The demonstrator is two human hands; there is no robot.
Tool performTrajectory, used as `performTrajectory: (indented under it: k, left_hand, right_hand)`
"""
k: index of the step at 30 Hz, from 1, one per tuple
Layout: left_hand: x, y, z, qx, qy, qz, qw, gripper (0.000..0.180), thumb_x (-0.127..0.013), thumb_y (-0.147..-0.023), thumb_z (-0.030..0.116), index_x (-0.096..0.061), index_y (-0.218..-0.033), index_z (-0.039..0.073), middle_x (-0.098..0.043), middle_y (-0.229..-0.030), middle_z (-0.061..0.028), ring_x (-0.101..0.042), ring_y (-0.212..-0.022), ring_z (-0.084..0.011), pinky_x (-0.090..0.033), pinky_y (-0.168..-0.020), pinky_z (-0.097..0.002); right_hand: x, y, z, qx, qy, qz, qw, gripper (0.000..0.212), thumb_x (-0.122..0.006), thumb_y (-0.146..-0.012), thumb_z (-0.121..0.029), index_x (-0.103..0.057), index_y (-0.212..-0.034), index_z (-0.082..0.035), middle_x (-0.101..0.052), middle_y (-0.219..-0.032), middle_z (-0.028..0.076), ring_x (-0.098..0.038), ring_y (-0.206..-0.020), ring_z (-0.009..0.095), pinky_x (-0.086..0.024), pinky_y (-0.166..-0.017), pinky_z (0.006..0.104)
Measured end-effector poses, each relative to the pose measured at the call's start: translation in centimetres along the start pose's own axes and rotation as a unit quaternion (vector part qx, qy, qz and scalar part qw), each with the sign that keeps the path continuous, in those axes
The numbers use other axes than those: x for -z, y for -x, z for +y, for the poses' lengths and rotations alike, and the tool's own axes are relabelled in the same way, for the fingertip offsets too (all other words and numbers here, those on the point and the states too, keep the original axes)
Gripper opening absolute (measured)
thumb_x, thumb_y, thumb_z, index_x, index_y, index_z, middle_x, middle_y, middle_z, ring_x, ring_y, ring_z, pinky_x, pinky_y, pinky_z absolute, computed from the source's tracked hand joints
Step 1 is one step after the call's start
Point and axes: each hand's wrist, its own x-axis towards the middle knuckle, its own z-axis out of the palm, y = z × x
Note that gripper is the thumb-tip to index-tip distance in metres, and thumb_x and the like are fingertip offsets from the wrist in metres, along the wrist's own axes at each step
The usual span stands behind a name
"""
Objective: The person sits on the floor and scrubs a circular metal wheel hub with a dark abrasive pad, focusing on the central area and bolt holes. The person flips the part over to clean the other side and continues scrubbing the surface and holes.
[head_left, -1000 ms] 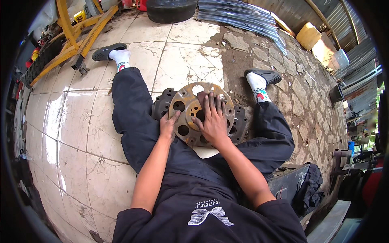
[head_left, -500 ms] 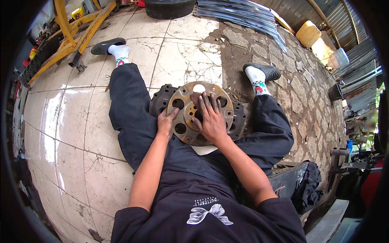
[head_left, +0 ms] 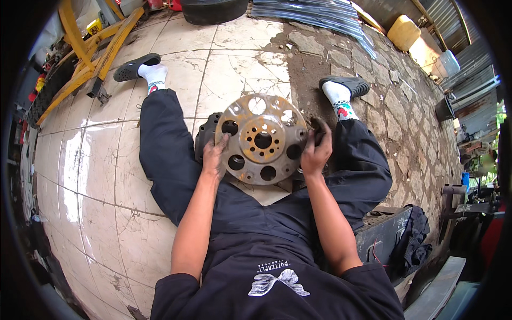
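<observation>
A round metal drive plate (head_left: 261, 172), rusty around its centre and pierced by large and small holes, is held tilted up between my legs. My left hand (head_left: 214, 157) grips its left rim, thumb on the near face and fingers behind. At the opposite rim, my right hand (head_left: 317, 152) is closed with its thumb by the edge; its dark-stained fingers curl at the side. Whether a small scrap is also in those fingers I cannot make out. Behind the plate, mostly hidden, sits a black metal part (head_left: 205, 136) with a lobed edge.
My outstretched legs flank the plate on white tiles (head_left: 90, 154) and rough stone paving (head_left: 392, 138). A yellow metal frame (head_left: 101, 53) stands far left. A black round tub (head_left: 215, 12) and corrugated sheets (head_left: 309, 13) lie ahead. A dark box (head_left: 381, 234) is beside my right thigh.
My right hand has moved from the plate's face, where it pressed a brown scrap, to the right rim. The plate has tipped up, baring its centre holes. My left hand stays on the left rim.
</observation>
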Motion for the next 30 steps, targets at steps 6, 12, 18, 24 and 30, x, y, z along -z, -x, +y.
performTrajectory:
  k: [6, 12, 18, 24, 30]
  left_hand:
    - [-1.4, -6.9, 6.4, 0.001, 0.024, -0.036, 0.999, 0.056, -0.078, -0.098, 0.028, -0.058, -0.141, -0.001, -0.068, -0.124, -0.0104, -0.066, -0.109, -0.0234, -0.054, -0.098, -0.0386]
    - [-2.1, -15.0, 10.4, 0.021, 0.023, 0.015, 0.999, 0.055, -0.072, -0.102, 0.030, -0.056, -0.142, -0.004, -0.066, -0.131, -0.0129, -0.065, -0.117, -0.0279, -0.055, -0.102, -0.0450]
    - [6.3, -25.8, 7.6, 0.026, -0.042, 0.095, 0.994, 0.055, -0.070, -0.103, 0.033, -0.056, -0.141, -0.005, -0.067, -0.130, -0.0151, -0.067, -0.115, -0.0321, -0.053, -0.103, -0.0497]
    - [5.6, -28.7, 4.2, 0.088, 0.012, 0.082, 0.993, 0.046, -0.070, -0.103, 0.029, -0.059, -0.137, 0.000, -0.069, -0.128, -0.0145, -0.068, -0.116, -0.0311, -0.054, -0.103, -0.0504]
    - [5.8, -29.3, 1.0, 0.082, 0.025, 0.093, 0.992, 0.053, -0.070, -0.103, 0.020, -0.049, -0.148, 0.000, -0.067, -0.133, -0.0153, -0.069, -0.113, -0.0300, -0.057, -0.100, -0.0480]
  right_hand:
    - [-0.4, -4.4, 2.2, -0.101, 0.030, 0.054, 0.993, 0.029, -0.069, -0.100, -0.012, -0.067, -0.126, 0.000, -0.076, -0.111, 0.015, -0.072, -0.097, 0.028, -0.054, -0.091, 0.0374]
    - [0.7, -6.2, 2.9, -0.149, 0.174, -0.040, 0.973, 0.044, -0.073, -0.100, -0.035, -0.068, -0.126, -0.001, -0.076, -0.102, 0.014, -0.071, -0.094, 0.027, -0.053, -0.086, 0.0388]
    - [1.0, -4.1, 6.4, -0.239, 0.137, -0.027, 0.961, 0.044, -0.061, -0.108, -0.037, -0.067, -0.121, 0.005, -0.076, -0.100, 0.020, -0.073, -0.092, 0.035, -0.054, -0.085, 0.0415]
    - [1.5, -4.5, 5.8, -0.250, 0.127, -0.034, 0.959, 0.044, -0.059, -0.109, -0.037, -0.066, -0.122, 0.005, -0.075, -0.105, 0.024, -0.073, -0.101, 0.039, -0.053, -0.089, 0.0421]
    - [1.6, -4.6, 6.5, -0.245, 0.127, -0.033, 0.961, 0.040, -0.059, -0.109, -0.033, -0.066, -0.121, 0.005, -0.075, -0.101, 0.023, -0.072, -0.092, 0.034, -0.052, -0.085, 0.0396]
